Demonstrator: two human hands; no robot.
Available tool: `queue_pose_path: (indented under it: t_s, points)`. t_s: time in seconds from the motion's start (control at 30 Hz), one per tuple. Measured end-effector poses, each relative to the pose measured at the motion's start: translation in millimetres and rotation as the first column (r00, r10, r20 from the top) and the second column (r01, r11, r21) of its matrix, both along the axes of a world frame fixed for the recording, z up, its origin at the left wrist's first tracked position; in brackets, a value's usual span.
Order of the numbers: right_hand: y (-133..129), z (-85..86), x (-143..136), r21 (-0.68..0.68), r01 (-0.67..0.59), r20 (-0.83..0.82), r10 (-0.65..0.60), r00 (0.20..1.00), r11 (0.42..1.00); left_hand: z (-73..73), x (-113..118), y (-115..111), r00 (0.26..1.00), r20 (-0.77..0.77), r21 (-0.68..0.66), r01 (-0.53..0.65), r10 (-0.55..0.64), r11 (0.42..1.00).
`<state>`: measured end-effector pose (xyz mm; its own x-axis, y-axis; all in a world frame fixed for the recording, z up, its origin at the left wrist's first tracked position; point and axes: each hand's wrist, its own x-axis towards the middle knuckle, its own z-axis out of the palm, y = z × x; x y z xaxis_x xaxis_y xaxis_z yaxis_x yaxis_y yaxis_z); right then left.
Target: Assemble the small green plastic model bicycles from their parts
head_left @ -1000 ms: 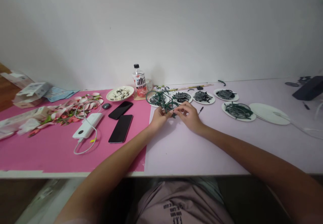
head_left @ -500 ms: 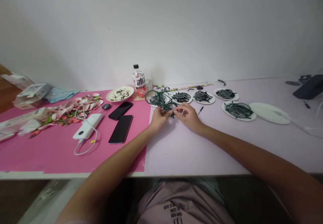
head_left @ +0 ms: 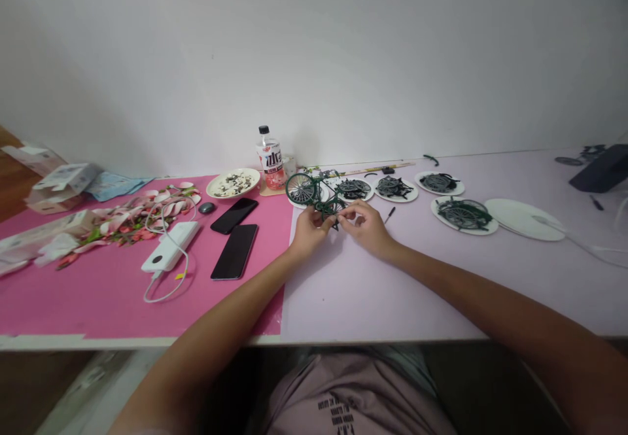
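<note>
Between my two hands, just above the table, is a dark green miniature bicycle (head_left: 316, 190), tilted with one wheel up to the left. The fingers of my left hand (head_left: 310, 232) are closed on its lower part. My right hand (head_left: 364, 227) pinches at the end closest to me, its thumb and forefinger meeting at the bicycle's edge; any small part between them is too small to make out. Behind the bicycle are white plates of dark small parts, among them a plate (head_left: 370, 194) and another plate (head_left: 415, 194).
A plate with green bicycle parts (head_left: 466, 231) and a bare white plate (head_left: 524, 220) lie to the right. On the pink mat (head_left: 112, 297) are two phones (head_left: 234, 252), a white power bank (head_left: 171, 246) with cable, and petals. A bottle (head_left: 271, 160) and bowl (head_left: 210, 188) stand behind.
The miniature bicycle has turned slightly, its raised wheel shifting a little to the right and down. Both hands stay in almost the same place.
</note>
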<state>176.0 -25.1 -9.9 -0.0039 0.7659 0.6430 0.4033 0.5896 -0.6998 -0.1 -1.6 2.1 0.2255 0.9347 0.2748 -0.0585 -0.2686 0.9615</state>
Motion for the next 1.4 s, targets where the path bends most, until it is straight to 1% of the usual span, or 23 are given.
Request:
queue_pose_path:
  t_s: [0.13, 0.3, 0.5, 0.67, 0.8, 1.07, 1.4]
  points:
    - [0.9, -0.5, 0.3, -0.001, 0.006, -0.008, -0.006, 1.000, 1.000, 1.2, 0.5, -0.7, 1.000, 0.010, -0.009, 0.009, -0.009, 1.000]
    - [2.1, -1.7, 1.0, -0.028, -0.001, -0.035, 0.000, 0.999, 1.000, 3.5, 0.5, -2.6, 0.997, 0.029, 0.004, 0.065, -0.065, 0.998]
    - [2.1, -0.9, 1.9, -0.072, -0.026, -0.075, 0.020, 0.997, 0.997, 2.6, -0.1, -1.5, 0.999, -0.005, 0.002, 0.047, -0.047, 0.999]
    - [0.9, 0.7, 2.0, -0.100, -0.040, -0.088, 0.031, 0.996, 0.994, 0.6, -0.7, -1.2, 0.998, -0.029, 0.049, 0.049, -0.047, 0.998]
    - [0.5, 1.2, 1.4, -0.119, -0.040, -0.112, 0.026, 0.993, 0.992, -1.6, -0.9, 0.2, 0.998, -0.038, 0.057, 0.057, -0.055, 0.997]
    - [0.8, 1.3, 1.6, -0.127, -0.037, -0.120, 0.022, 0.993, 0.991, -4.8, -0.9, 3.6, 0.997, -0.035, 0.055, 0.065, -0.064, 0.996]
    - [2.2, -0.3, 1.7, -0.133, -0.046, -0.125, 0.029, 0.992, 0.990, -3.4, -0.8, 2.3, 0.996, -0.013, 0.044, 0.083, -0.083, 0.996]
